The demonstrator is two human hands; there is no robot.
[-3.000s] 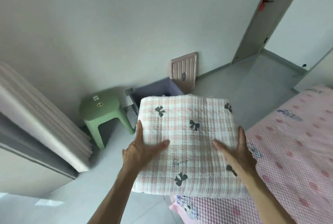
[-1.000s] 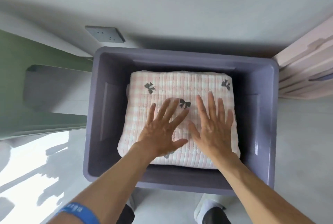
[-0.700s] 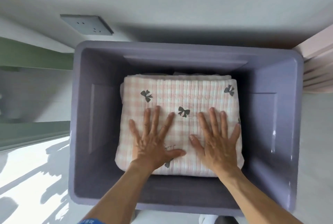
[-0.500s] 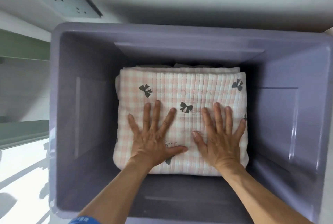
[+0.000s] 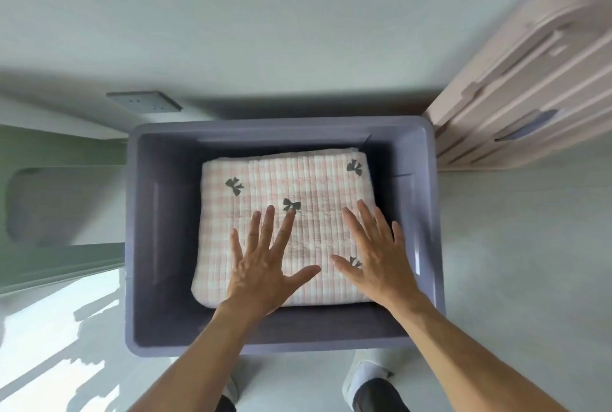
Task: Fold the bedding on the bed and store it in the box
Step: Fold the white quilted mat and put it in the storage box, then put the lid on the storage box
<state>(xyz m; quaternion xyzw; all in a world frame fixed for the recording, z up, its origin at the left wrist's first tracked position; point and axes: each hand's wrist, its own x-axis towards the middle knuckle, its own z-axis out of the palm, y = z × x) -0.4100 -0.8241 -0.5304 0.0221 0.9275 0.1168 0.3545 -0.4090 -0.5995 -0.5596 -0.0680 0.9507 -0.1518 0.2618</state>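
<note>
Pale wall (image 5: pixel 265 14) filled twelve o'clock, with a grey socket (image 5: pixel 144 102) at ten. Green stool (image 5: pixel 49 199) stood at nine. Pink ribbed panel (image 5: pixel 530 87) leaned at two. Grey floor (image 5: pixel 523 246); sunlight patch (image 5: pixel 49 345) lay at seven.

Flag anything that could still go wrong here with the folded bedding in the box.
The folded bedding sits off-centre in the purple box, towards its right wall; if unevenly settled, it may spring up once the left hand and right hand lift. The pink lid leans beside the box and could get knocked when grabbed.
</note>
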